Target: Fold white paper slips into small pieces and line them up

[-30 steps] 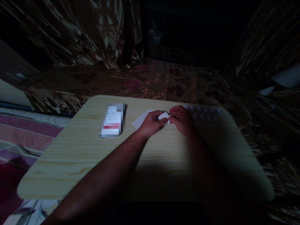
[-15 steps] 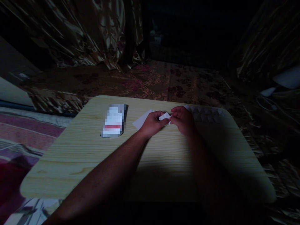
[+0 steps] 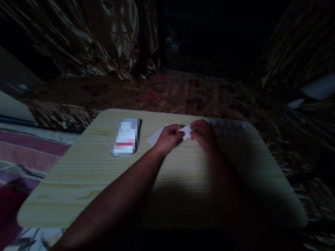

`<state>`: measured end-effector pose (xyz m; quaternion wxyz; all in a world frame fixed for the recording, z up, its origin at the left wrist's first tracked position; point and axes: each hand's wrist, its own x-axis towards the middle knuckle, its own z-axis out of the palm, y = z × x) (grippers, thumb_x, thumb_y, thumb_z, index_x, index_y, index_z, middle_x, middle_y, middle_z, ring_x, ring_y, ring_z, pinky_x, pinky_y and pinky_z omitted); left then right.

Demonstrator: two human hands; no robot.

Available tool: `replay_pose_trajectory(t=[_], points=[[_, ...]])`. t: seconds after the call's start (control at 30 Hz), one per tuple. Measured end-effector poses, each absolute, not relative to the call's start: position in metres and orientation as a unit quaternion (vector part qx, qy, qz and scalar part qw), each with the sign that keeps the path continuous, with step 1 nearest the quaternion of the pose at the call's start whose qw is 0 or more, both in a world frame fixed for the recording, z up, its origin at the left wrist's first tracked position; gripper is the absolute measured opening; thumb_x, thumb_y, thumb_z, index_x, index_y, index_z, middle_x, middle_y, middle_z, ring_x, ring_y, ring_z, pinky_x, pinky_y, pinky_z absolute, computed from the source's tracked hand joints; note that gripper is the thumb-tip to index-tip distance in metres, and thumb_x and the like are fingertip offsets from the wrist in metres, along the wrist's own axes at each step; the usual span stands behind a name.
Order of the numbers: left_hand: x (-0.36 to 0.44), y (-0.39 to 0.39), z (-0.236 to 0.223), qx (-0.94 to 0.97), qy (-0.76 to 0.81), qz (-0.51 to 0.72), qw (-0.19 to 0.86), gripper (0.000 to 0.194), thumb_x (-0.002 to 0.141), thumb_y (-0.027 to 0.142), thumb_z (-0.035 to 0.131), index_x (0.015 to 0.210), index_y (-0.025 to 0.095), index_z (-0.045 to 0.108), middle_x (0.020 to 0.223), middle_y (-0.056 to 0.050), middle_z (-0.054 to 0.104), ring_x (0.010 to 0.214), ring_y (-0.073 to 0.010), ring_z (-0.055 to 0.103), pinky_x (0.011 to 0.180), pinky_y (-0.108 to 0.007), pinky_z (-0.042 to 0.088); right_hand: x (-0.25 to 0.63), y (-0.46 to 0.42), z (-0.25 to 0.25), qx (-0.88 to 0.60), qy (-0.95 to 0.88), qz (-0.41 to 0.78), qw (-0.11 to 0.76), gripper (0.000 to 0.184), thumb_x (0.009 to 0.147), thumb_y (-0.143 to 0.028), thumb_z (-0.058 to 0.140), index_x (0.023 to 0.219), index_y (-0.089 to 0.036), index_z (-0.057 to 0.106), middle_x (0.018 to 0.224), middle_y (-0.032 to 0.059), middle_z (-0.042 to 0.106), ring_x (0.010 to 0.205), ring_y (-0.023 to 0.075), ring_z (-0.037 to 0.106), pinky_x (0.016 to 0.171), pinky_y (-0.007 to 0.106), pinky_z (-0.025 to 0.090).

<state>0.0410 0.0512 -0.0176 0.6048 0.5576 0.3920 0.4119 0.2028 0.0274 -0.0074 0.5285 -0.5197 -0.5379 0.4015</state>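
A small folded piece of white paper [image 3: 186, 131] is held up between my two hands, over the far half of the table. My left hand [image 3: 169, 138] pinches its left side, thumb on top. The fingers of my right hand [image 3: 203, 134] close on its right edge. Beneath and beyond my left hand lies a flat white sheet of paper [image 3: 155, 135], partly covered by that hand. To the right of my right hand, small folded paper pieces [image 3: 230, 129] sit in rows, dim in shadow.
A phone-like object with a blurred-out face [image 3: 125, 137] lies on the left of the light wooden table [image 3: 86, 167]. Behind the table is a flower-patterned cloth [image 3: 157, 92]. A white cable [image 3: 294, 115] hangs at the right, and a striped cover [image 3: 34, 150] is at the left.
The folded paper has been turned flatter, so more of its face shows between my hands. My hands have drawn slightly apart. The whole view has shifted a little.
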Motion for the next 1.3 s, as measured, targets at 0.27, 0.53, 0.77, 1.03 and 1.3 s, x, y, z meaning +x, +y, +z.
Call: replay_pose_trajectory(t=[0.27, 0.53, 0.77, 1.03, 1.3], points=[[0.042, 0.049, -0.015, 0.566, 0.394, 0.411, 0.597, 0.018, 0.068, 0.031, 0.067, 0.070, 0.016, 0.057, 0.053, 0.005, 0.051, 0.045, -0.0063, 0.039, 0.046, -0.022, 0.027, 0.202, 0.026, -0.006, -0.522, -0.561, 0.377, 0.520, 0.030, 0.063, -0.015, 0.061, 0.092, -0.020, 0.054, 0.072, -0.0027, 0.063, 0.060, 0.0147, 0.061, 0.055, 0.027, 0.049], [0.043, 0.048, -0.011, 0.560, 0.401, 0.421, 0.590, 0.015, 0.066, 0.028, 0.067, 0.069, 0.016, 0.060, 0.052, 0.005, 0.051, 0.045, -0.0068, 0.039, 0.047, -0.022, 0.028, 0.201, 0.028, -0.011, -0.527, -0.564, 0.374, 0.515, 0.029, 0.065, -0.017, 0.061, 0.093, -0.021, 0.054, 0.072, -0.0024, 0.064, 0.058, 0.0146, 0.061, 0.054, 0.028, 0.049], [0.043, 0.043, -0.006, 0.568, 0.404, 0.421, 0.581, 0.017, 0.064, 0.031, 0.068, 0.069, 0.016, 0.061, 0.051, 0.004, 0.050, 0.046, -0.0074, 0.040, 0.047, -0.022, 0.029, 0.200, 0.028, -0.009, -0.536, -0.583, 0.340, 0.508, 0.029, 0.063, -0.015, 0.062, 0.089, -0.022, 0.055, 0.072, -0.0021, 0.064, 0.061, 0.0157, 0.061, 0.054, 0.027, 0.046], [0.041, 0.045, -0.006, 0.568, 0.374, 0.415, 0.605, 0.027, 0.074, 0.042, 0.064, 0.069, 0.016, 0.060, 0.049, 0.005, 0.045, 0.043, -0.0065, 0.036, 0.044, -0.023, 0.023, 0.200, 0.025, -0.007, -0.540, -0.596, 0.343, 0.485, 0.030, 0.062, -0.015, 0.062, 0.090, -0.022, 0.055, 0.074, -0.0016, 0.063, 0.065, 0.0169, 0.062, 0.057, 0.029, 0.047], [0.043, 0.048, -0.010, 0.517, 0.395, 0.425, 0.629, 0.026, 0.063, 0.036, 0.075, 0.069, 0.015, 0.060, 0.048, 0.005, 0.049, 0.040, -0.0051, 0.039, 0.042, -0.021, 0.026, 0.199, 0.025, -0.005, -0.539, -0.596, 0.349, 0.483, 0.025, 0.065, -0.019, 0.064, 0.089, -0.021, 0.058, 0.077, -0.0001, 0.066, 0.065, 0.0162, 0.063, 0.057, 0.028, 0.048]])
